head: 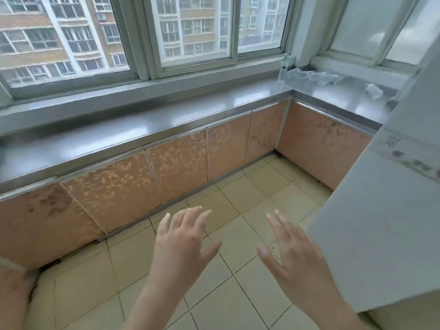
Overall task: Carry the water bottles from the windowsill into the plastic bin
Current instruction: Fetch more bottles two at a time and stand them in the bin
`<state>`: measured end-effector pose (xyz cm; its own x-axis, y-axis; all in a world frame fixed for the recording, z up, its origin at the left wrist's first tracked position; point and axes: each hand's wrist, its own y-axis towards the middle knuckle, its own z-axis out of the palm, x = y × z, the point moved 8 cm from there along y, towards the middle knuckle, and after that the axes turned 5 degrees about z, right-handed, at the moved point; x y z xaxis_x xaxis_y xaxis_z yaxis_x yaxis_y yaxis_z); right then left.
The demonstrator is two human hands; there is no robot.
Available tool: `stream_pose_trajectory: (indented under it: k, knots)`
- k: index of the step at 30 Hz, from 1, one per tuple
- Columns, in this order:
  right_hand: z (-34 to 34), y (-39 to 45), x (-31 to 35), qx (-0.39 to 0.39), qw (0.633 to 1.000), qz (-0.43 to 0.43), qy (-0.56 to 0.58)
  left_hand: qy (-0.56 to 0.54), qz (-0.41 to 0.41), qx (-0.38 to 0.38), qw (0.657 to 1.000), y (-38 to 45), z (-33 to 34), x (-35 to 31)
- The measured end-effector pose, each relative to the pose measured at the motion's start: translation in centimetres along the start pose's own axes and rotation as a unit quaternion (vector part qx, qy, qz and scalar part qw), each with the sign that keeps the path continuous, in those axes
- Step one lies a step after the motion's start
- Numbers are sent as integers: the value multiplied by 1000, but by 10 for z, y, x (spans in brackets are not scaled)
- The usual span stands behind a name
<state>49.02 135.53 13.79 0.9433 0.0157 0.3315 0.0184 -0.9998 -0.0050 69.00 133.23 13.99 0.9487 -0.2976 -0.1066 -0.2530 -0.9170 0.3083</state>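
Clear water bottles blurred, labels unreadable.

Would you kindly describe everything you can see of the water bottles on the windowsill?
The water bottles look like clear plastic. One stands upright in the far right corner beside the window frame; the rest lie on their sides in a blurred row to its right along the grey windowsill. Their number, caps and labels are too blurred to make out. Neither hand touches them.
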Motion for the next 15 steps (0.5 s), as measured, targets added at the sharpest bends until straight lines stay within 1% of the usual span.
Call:
stream_pose_trajectory:
  k: [5,10,15]
  knots:
    - [1,79,-29,0,998,57,-5,-15,50,0,999,93,39,4]
    - [2,184,-52,-4,998,62,8,-28,46,-9,998,198,80,18]
    - [-10,299,-79,-7,998,55,15,-10,56,8,998,310,110,20]
